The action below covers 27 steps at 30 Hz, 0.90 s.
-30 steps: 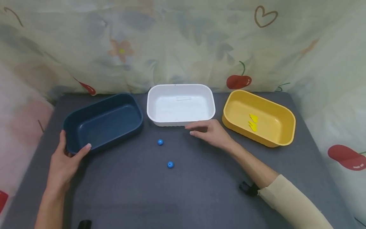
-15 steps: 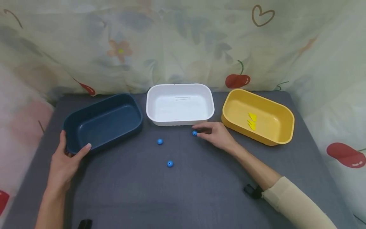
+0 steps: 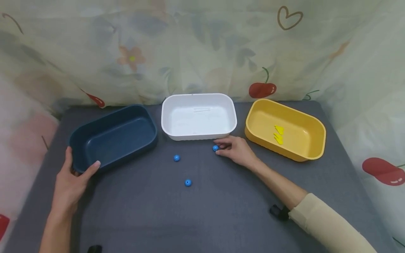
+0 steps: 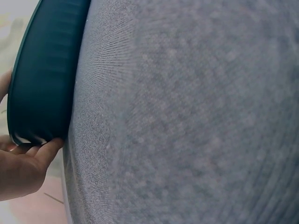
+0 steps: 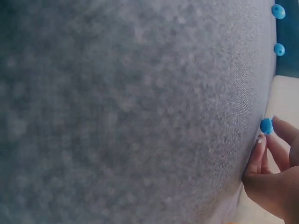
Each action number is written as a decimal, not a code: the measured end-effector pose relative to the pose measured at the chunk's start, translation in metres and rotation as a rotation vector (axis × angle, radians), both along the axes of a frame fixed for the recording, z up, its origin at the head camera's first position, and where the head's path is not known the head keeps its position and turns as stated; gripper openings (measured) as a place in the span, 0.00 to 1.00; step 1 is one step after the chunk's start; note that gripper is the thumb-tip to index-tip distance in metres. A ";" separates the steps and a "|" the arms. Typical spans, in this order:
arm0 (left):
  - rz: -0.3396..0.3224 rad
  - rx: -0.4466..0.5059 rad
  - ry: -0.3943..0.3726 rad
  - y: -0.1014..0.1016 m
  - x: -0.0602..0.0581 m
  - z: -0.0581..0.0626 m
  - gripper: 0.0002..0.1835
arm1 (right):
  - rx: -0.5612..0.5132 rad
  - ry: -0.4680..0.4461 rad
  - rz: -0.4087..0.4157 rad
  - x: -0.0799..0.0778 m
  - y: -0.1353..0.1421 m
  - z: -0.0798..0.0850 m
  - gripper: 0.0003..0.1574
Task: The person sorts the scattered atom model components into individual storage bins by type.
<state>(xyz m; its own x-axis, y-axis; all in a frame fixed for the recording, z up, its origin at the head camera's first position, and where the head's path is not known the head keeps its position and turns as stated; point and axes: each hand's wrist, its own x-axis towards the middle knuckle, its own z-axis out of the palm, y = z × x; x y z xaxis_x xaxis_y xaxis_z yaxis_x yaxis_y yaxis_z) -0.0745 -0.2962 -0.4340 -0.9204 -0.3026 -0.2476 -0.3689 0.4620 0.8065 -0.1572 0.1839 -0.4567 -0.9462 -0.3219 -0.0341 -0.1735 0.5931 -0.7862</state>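
My left hand (image 3: 70,186) grips the near-left corner of a dark blue plastic tub (image 3: 118,135); the thumb lies at its near rim and the fingers are at its left end. In the left wrist view, fingertips touch the tub's end wall (image 4: 44,88). My right hand (image 3: 238,151) pinches a small blue bead (image 3: 215,148) between thumb and fingertips, at the table, just in front of the white tub (image 3: 199,137). The right wrist view has this bead (image 5: 266,126) between the fingertips. Two more blue beads lie apart on the table, a farther one (image 3: 177,158) and a nearer one (image 3: 188,182).
A yellow tub (image 3: 284,151) at the right holds small flat yellow pieces (image 3: 278,135). Thin white sticks (image 3: 201,110) lie in the white tub. Grey cloth covers the table (image 3: 152,214), and a patterned curtain (image 3: 196,45) hangs behind.
My right hand has drawn slightly right and toward me, uncovering the third bead, and its fingers have closed around that bead. The left hand stays at the dark blue tub.
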 end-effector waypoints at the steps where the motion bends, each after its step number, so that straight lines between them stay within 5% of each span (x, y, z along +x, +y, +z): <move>1: 0.003 0.007 0.005 0.000 0.000 0.000 0.54 | 0.013 0.011 -0.002 0.000 -0.001 0.000 0.22; 15: 0.000 -0.003 0.023 -0.002 0.001 0.000 0.54 | 0.141 0.136 -0.042 0.005 -0.016 -0.004 0.18; 27: -0.019 0.014 0.039 -0.003 -0.001 -0.001 0.54 | 0.105 0.078 0.045 0.009 -0.005 0.006 0.14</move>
